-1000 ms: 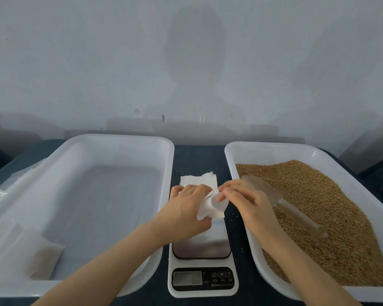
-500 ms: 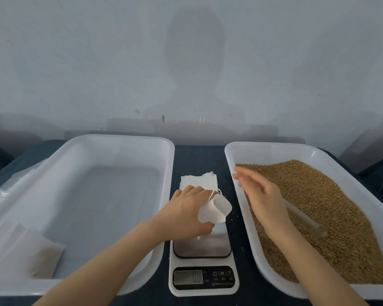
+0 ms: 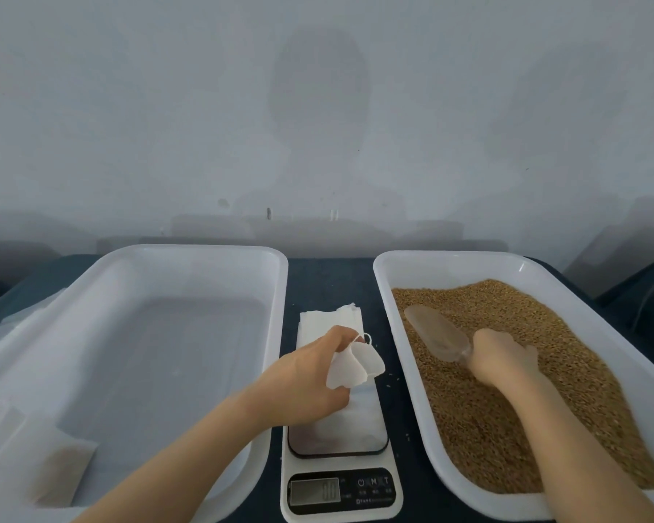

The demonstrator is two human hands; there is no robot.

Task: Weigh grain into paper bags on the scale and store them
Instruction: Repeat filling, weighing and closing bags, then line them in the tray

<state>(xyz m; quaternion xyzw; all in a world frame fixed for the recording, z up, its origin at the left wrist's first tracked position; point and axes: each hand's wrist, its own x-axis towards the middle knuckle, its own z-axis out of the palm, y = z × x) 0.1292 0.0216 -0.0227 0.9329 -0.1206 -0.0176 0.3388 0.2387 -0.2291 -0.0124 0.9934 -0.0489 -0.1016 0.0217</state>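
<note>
Dark tabletop (image 3: 329, 281); L hand (image 3: 306, 375) pinch on bag (image 3: 355, 366), R hand (image 3: 503, 358) round scoop (image 3: 437, 332).

Bare left hand (image 3: 310, 375) and right hand (image 3: 503, 360), each with an unclothed forearm reaching the frame's lower edge.

The scale display (image 3: 315, 491) is too blurred to read.

— How many white tubs?
— Two: the left tub (image 3: 189, 251) and the right tub (image 3: 450, 257).
— Scales, scoops?
— One scale (image 3: 370, 493), one clear scoop (image 3: 437, 334).
— Paper bags?
— One opened bag (image 3: 355, 366) in hand, one filled bag (image 3: 59, 471), plus a flat stack (image 3: 327, 318) I cannot count.
— Hands?
— Two: left hand (image 3: 303, 375), right hand (image 3: 503, 360).
</note>
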